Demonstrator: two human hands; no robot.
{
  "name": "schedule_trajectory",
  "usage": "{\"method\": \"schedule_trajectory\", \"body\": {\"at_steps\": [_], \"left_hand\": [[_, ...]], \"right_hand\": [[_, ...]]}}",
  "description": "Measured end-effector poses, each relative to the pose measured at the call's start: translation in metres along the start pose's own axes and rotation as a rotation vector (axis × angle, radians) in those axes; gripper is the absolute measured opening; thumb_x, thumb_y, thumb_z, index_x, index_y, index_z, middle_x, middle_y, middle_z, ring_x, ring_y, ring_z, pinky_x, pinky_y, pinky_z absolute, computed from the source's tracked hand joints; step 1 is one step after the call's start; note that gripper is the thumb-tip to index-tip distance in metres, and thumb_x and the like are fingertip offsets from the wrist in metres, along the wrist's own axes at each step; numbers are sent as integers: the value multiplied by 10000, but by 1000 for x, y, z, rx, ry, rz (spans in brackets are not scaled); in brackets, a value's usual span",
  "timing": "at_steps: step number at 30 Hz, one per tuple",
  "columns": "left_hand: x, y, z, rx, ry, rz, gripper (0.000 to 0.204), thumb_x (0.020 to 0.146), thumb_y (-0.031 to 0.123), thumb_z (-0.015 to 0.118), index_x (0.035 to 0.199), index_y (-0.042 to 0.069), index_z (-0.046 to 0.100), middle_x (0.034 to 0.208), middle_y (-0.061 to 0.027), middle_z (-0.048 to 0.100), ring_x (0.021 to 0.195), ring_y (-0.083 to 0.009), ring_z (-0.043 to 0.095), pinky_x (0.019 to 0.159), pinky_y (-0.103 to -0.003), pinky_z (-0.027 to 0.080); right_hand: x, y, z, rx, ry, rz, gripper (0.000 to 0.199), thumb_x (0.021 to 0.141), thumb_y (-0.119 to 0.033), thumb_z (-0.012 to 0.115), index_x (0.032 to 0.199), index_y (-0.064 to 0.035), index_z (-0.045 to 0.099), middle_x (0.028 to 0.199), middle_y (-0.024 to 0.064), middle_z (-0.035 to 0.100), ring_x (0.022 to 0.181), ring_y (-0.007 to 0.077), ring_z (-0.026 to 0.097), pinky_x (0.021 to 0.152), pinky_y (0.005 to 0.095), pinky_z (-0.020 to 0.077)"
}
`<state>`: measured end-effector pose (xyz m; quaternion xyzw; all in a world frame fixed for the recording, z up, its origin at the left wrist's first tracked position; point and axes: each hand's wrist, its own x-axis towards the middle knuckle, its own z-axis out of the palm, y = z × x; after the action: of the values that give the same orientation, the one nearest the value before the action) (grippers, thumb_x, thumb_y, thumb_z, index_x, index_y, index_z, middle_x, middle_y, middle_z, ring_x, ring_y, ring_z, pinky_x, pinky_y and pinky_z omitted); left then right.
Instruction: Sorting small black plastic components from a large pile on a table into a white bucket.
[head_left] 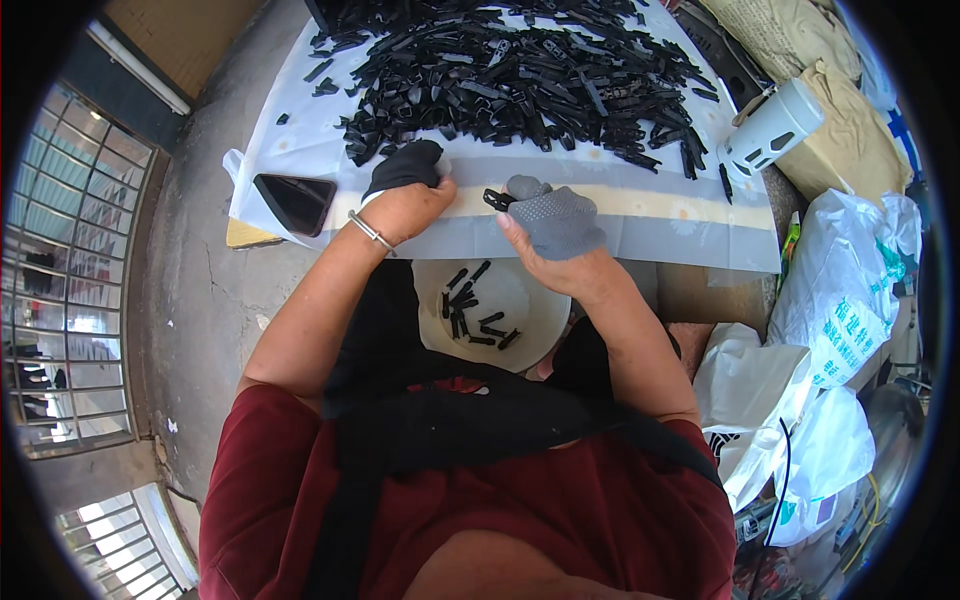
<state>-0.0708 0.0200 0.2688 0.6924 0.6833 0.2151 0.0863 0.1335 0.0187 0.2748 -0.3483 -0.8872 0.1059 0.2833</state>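
Observation:
My right hand [555,222], in a grey dotted glove with the thumb bare, pinches a small black plastic piece [496,200] over the near part of the table. To its left, my left hand [405,190] is closed, with a black glove over the fingers and a bare thumb. What its fingers hold, if anything, is hidden. Beyond both hands a large heap of black plastic pieces [520,85] covers the far part of the table. Below the table's near edge, between my legs, a whitish bucket [545,320] has several black pieces [462,297] lying in it.
A white patterned cloth [680,215] covers the table. A dark phone [296,203] lies at its left edge. On the right stands a pale blue cylindrical container [772,130], with white plastic bags [830,290] and tan sacks [840,140] beside the table. A barred window [75,270] is at left.

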Motion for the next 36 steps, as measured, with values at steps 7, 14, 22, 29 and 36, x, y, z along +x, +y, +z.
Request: {"method": "schedule_trajectory", "body": {"at_steps": [7, 14, 22, 29, 36], "left_hand": [[-6, -1, 6, -112, 39, -9, 247, 705, 179, 558, 927, 73, 581, 852, -143, 615, 801, -284, 598, 726, -345, 464], [-23, 33, -17, -607, -332, -11, 359, 716, 47, 570, 1074, 30, 546, 916, -28, 599, 763, -98, 517, 706, -237, 433], [-29, 30, -23, -808, -504, 197, 596, 689, 45, 656, 1241, 23, 433, 1081, -65, 550, 867, -99, 495, 750, -242, 440], [-49, 11, 17, -811, -337, -149, 455, 931, 385, 371, 1040, -7, 575, 940, -116, 623, 827, -166, 557, 772, -278, 435], [-47, 32, -6, -1084, -255, -207, 423, 919, 369, 419, 1002, -7, 594, 897, -71, 617, 807, -124, 535, 741, -251, 432]], "right_hand": [[-3, -1, 8, -24, 25, -40, 203, 829, -222, 544, 884, -38, 610, 773, 131, 605, 691, 304, 571, 622, 397, 445], [-3, -5, 5, 239, 57, -39, 267, 795, -228, 597, 983, -38, 601, 894, 119, 612, 777, 281, 590, 699, 358, 460], [-3, -1, -15, 523, -301, -65, 319, 784, -246, 629, 1018, -33, 588, 906, 113, 610, 826, 242, 584, 733, 312, 460], [-1, -17, -7, 441, -98, 139, 254, 756, -267, 624, 855, -37, 581, 718, 111, 576, 657, 288, 546, 597, 376, 426], [-9, -9, -17, 184, 44, -9, 240, 796, -215, 615, 935, -20, 598, 789, 117, 608, 703, 262, 586, 628, 342, 456]]}}
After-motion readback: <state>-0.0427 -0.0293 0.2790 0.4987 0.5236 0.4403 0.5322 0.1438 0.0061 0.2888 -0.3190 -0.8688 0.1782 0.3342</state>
